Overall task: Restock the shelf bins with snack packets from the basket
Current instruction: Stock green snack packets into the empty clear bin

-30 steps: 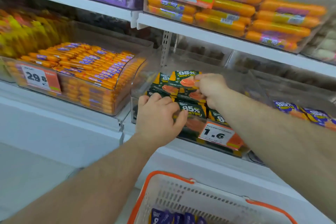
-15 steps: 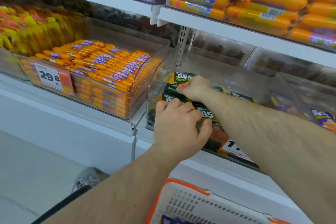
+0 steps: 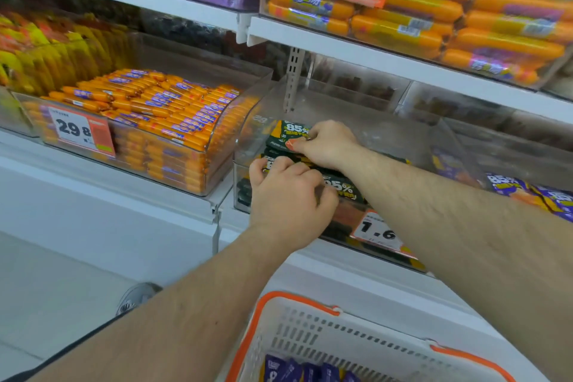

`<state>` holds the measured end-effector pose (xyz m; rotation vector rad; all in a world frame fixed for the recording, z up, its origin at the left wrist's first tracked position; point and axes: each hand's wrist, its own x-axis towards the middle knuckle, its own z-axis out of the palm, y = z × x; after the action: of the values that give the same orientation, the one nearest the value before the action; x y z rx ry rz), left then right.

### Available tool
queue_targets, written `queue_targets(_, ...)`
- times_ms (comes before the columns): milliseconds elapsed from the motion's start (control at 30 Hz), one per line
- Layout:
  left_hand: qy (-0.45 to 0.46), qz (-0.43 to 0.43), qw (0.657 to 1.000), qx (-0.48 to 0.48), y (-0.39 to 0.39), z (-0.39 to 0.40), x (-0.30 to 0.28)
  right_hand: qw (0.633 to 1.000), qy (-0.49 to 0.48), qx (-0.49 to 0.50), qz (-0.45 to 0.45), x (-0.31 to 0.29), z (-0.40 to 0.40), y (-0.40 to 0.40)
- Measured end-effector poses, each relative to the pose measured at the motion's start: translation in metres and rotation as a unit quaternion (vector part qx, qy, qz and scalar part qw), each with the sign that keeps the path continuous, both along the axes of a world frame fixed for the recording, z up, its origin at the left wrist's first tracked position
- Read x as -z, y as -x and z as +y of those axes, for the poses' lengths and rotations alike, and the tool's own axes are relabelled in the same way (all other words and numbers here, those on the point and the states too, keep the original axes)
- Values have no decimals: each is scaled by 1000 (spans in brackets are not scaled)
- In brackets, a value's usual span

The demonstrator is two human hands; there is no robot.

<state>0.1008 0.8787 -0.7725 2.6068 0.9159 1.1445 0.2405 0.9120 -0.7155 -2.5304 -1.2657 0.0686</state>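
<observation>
Both my hands, left [image 3: 286,195] and right [image 3: 325,144], grip dark snack packets [image 3: 290,133] inside the clear shelf bin [image 3: 248,149] (partly filled); purple packets [image 3: 297,370] wait in the basket [image 3: 297,301], so restocking seems unfinished.

"85%" packets [image 3: 290,133]; "1.6" price tag [image 3: 378,232]

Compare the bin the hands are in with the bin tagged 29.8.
The bin with the hands holds flat dark green packets and is partly filled; the 29.8 bin is heaped with orange sausage sticks. Its tag reads 1.6, not 29.8. Both are clear plastic, on one shelf.
</observation>
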Motion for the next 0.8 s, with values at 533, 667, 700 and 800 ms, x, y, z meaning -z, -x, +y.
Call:
queue_targets(533, 135, 513, 791, 305, 20, -79, 36, 966, -256, -35, 24, 135, -231, 34)
queue_targets(667, 168, 581, 739, 297, 25, -84, 41, 986, 82, 14, 145, 223, -281, 32)
queue_targets(700, 167, 577, 741, 301, 24, -85, 43, 973, 154, 5, 174, 239, -292, 35)
queue_targets(800, 171, 580, 732, 313, 21, -89, 49, 910, 329, -47, 249, 276, -319, 49)
